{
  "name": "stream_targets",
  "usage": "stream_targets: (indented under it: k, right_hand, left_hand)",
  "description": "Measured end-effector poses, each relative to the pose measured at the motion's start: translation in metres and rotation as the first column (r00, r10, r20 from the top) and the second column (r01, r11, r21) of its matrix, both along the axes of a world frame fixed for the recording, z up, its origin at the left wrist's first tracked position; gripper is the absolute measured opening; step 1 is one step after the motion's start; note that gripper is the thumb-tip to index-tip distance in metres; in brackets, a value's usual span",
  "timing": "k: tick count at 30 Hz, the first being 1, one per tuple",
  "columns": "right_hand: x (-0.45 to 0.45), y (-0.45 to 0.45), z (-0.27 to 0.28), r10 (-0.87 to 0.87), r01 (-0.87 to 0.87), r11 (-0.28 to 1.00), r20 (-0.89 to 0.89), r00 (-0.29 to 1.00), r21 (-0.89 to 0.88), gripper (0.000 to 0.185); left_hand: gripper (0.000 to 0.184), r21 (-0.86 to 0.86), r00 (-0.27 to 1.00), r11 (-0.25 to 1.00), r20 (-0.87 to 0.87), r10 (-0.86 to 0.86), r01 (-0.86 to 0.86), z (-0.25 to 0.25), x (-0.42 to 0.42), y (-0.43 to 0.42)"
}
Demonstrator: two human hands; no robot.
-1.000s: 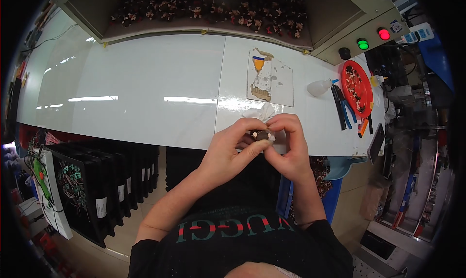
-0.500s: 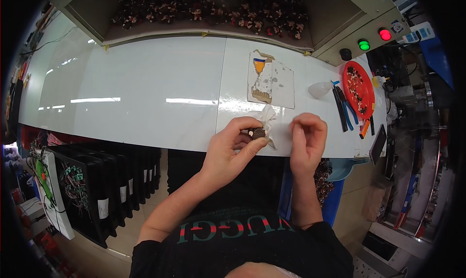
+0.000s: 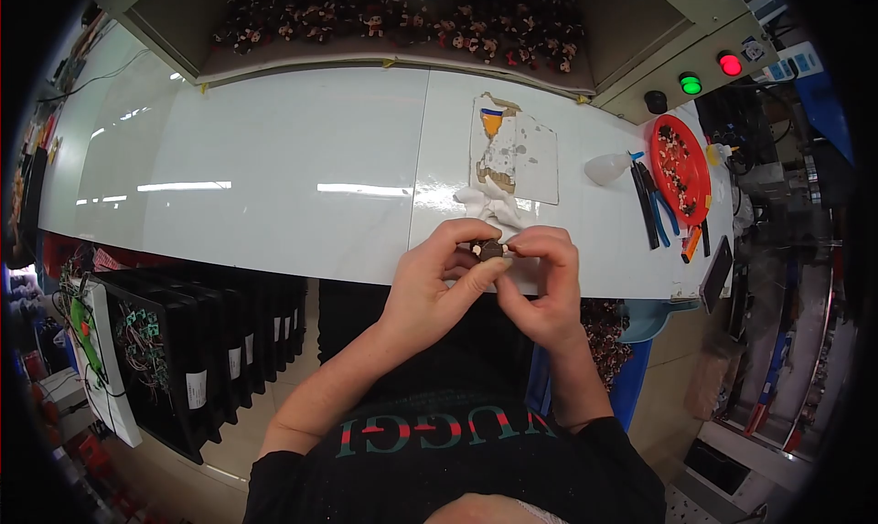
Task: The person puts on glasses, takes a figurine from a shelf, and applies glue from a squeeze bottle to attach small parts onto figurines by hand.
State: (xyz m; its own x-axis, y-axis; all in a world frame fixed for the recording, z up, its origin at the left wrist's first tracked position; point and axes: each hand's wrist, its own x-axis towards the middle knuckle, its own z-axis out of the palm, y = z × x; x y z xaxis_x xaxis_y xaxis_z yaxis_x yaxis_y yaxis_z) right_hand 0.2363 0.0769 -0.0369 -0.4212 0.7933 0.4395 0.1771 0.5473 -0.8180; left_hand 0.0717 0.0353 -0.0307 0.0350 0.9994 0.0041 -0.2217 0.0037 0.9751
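Note:
My left hand pinches a small dark brown figurine with pale bits on its sides, between thumb and fingers near the table's front edge. From the other side my right hand closes in, its fingertips pressed together at the figurine's right end. Whether a separate tiny part sits between those fingertips is too small to tell. Just beyond both hands lies a crumpled white cloth or tissue. Behind it rests a worn, stained board on the white tabletop.
At right are a red tray of small dark and pale parts, a squeeze bottle, blue-handled pliers and an orange cutter. An open-fronted cabinet holds many small figurines. Black racks stand below left.
My right hand has moved left to meet the figurine in my left hand. The white cloth has shifted away from the hands and spread to the left.

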Motion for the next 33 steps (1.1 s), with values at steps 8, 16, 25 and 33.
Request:
stream_targets:
  k: [8, 16, 25, 33]
  right_hand:
    - [-0.011, 0.001, -0.013, -0.050, 0.053, 0.998, -0.075, 0.996, 0.038, 0.047]
    - [-0.013, 0.001, -0.013, -0.059, 0.058, 0.998, -0.143, 0.988, -0.015, 0.044]
    - [-0.011, 0.002, -0.013, -0.043, 0.042, 0.999, -0.141, 0.989, -0.010, 0.043]
    - [-0.011, 0.003, -0.013, -0.039, 0.033, 0.999, -0.156, 0.987, -0.042, 0.043]
  left_hand:
    - [0.027, 0.029, 0.998, 0.997, -0.016, 0.068, -0.068, 0.001, 0.004, 0.001]
    - [0.028, 0.015, 0.998, 0.998, -0.036, 0.059, -0.058, 0.004, 0.005, 0.002]
    - [0.029, -0.018, 0.999, 0.999, -0.034, 0.029, -0.030, 0.002, 0.003, 0.003]
    - [0.028, -0.042, 0.998, 0.999, -0.056, -0.012, 0.010, 0.006, 0.001, 0.004]
